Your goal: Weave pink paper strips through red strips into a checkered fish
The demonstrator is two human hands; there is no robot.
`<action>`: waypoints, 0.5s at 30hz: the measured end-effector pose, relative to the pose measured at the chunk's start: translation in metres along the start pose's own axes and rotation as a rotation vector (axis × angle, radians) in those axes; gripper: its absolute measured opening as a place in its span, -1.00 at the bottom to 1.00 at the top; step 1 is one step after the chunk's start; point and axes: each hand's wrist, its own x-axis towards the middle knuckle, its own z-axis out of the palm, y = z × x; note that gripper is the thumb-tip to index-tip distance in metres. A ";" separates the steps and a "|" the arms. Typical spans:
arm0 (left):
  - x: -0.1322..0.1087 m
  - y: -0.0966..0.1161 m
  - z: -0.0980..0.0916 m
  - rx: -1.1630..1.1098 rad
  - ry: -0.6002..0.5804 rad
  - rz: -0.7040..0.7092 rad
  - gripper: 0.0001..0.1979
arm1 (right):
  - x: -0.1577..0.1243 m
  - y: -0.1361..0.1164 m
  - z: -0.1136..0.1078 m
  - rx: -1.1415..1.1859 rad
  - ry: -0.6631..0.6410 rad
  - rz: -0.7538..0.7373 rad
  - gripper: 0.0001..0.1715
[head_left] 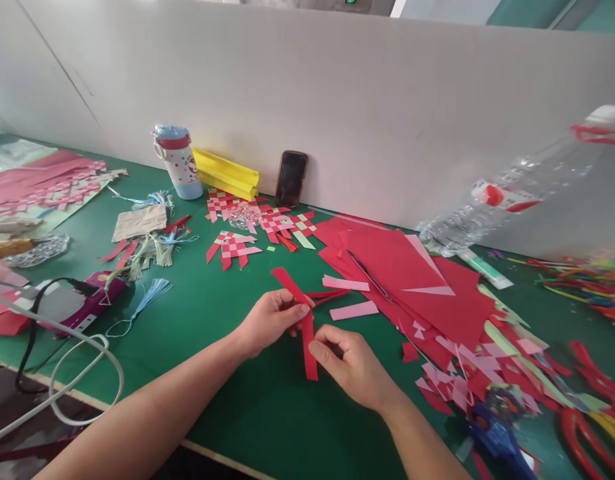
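A red paper strip [310,353] is held up over the green table top, bent near its middle. My left hand [272,320] pinches it at the bend between thumb and fingertips. Lower down, my right hand [350,363] grips the strip's edge with thumb and forefinger. Behind the hands, more red strips [332,294] stick out to the right; whether they touch my fingers I cannot tell. Two pink paper strips [355,310] lie on the table just beyond my right hand. Woven red, pink and green checkered paper pieces [232,248] lie farther back.
Red paper sheets [437,300] with tweezers [370,275] on top lie at right, beside paper scraps [452,387], a blue tool [497,433] and red-handled scissors [582,440]. A cup [180,163], phone [291,179] and bottle [507,193] stand behind. Tassels [147,300] and cables [87,360] are left.
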 end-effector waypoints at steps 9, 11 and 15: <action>0.003 -0.002 -0.003 0.077 0.086 0.004 -0.71 | 0.011 0.043 -0.024 -0.491 0.641 -0.247 -0.77; 0.003 -0.003 -0.003 0.101 0.095 -0.004 -0.71 | 0.016 0.051 -0.025 -0.562 0.661 -0.275 -0.69; 0.002 -0.005 -0.001 0.175 0.108 -0.014 -0.72 | 0.026 0.054 -0.018 -0.741 0.608 -0.282 -0.51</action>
